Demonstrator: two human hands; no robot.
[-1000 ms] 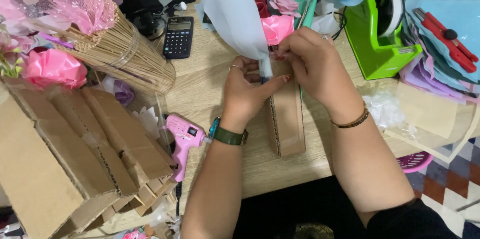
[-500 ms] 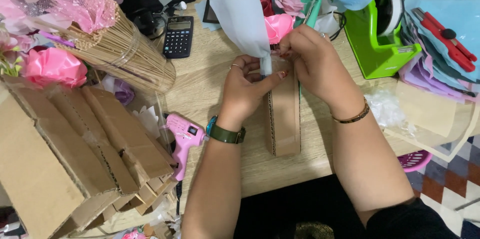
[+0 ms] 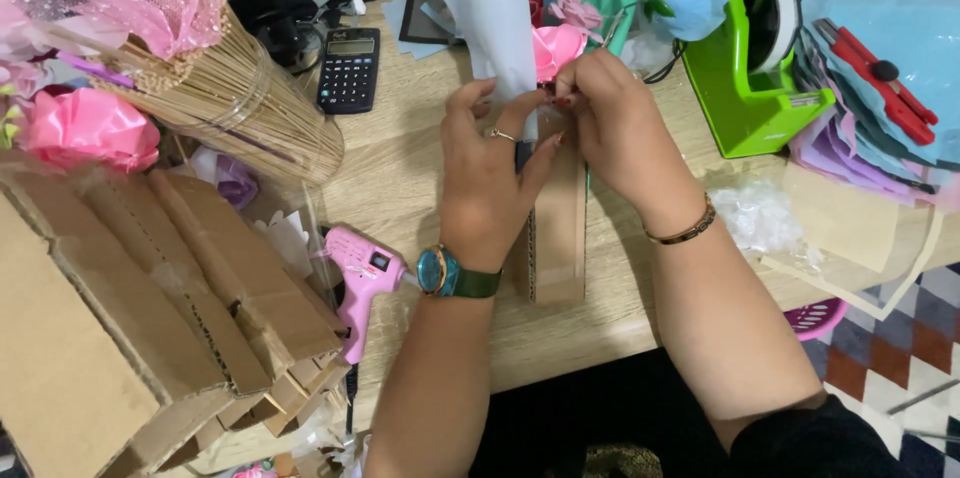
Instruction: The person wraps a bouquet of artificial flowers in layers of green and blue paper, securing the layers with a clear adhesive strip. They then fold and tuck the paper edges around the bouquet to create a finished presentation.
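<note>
We have both hands pinched together on the lower end of a white paper wrap (image 3: 490, 8), left hand (image 3: 490, 173) and right hand (image 3: 615, 123) touching over a cardboard strip (image 3: 560, 238) on the tabletop (image 3: 400, 178). The thin paper could tear or slip if we pull unevenly. Left of our left hand lie a black calculator (image 3: 349, 69) and pink glue gun (image 3: 358, 273); right, a green tape dispenser (image 3: 745, 88).

White paper wrap (image 3: 490, 13): a tall cone, narrow end pinched low at centre, widening toward the top edge of view. Cardboard strip (image 3: 558, 233): brown, corrugated edge visible, lying lengthwise on the surface (image 3: 400, 178) directly beneath the wrap's narrow end.
</note>
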